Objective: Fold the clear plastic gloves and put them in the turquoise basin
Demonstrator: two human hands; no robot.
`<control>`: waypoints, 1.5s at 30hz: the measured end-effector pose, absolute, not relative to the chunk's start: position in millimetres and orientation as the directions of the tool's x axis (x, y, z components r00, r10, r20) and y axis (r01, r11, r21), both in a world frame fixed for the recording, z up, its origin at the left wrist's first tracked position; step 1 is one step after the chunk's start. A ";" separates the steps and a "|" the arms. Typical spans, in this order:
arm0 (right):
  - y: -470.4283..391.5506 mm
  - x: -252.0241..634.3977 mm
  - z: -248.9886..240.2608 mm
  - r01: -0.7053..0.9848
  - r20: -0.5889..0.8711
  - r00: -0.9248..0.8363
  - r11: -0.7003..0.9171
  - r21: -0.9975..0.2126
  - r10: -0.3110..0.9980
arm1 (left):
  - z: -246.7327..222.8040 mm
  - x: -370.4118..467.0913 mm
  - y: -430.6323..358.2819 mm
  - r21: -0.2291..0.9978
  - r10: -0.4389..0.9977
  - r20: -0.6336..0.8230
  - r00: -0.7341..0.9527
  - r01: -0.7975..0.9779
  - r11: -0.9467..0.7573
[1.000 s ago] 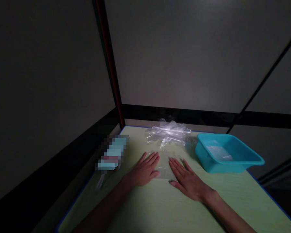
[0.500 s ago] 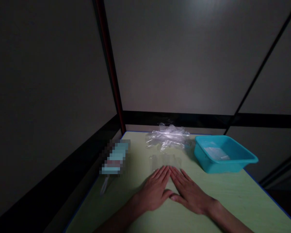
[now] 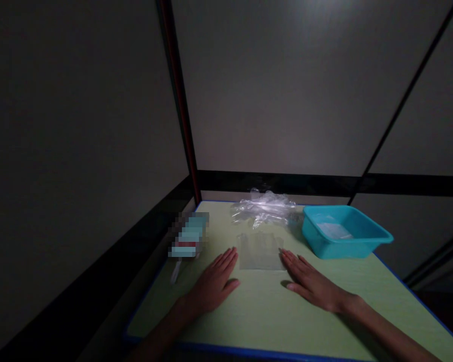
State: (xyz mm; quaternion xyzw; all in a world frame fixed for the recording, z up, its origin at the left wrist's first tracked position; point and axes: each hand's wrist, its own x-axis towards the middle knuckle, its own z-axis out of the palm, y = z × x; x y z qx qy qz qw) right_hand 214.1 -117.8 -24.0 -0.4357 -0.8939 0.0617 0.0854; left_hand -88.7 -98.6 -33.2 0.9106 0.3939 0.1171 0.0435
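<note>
A clear plastic bag (image 3: pixel 262 252) lies flat on the pale green table (image 3: pixel 256 311), in the middle of the view. Just left of the bag, my left hand (image 3: pixel 214 282) is flat with its fingers stretched out and holds nothing. To the right, my right hand (image 3: pixel 312 282) is also spread low over the table, its fingertips at the bag's right edge. Behind the bag lies a crumpled heap of clear plastic (image 3: pixel 265 207).
A turquoise basin (image 3: pixel 342 247) with a clear plastic piece (image 3: pixel 334 231) inside stands at the back right. At the left edge lies a blurred light-blue item (image 3: pixel 191 236) with a pale loop (image 3: pixel 175 271). Walls rise behind and left of the table.
My hands have moved apart from the middle, one to each side, uncovering the near part of the flat bag. The view has shifted slightly, and the table's front edge now shows.
</note>
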 end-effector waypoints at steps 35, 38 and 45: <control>-94.0 206.8 -24.2 0.409 0.275 -0.224 0.346 -0.844 0.935 | -24.8 -47.7 -102.3 0.267 0.660 0.236 0.713 0.605 -0.750; -89.6 204.7 -25.8 0.363 0.287 -0.231 0.356 -0.861 0.930 | -26.3 -47.9 -102.1 0.250 0.661 0.232 0.714 0.613 -0.750; -87.0 199.1 -29.0 0.338 0.323 -0.253 0.396 -0.854 0.912 | -28.2 -48.2 -101.6 0.249 0.663 0.230 0.713 0.615 -0.748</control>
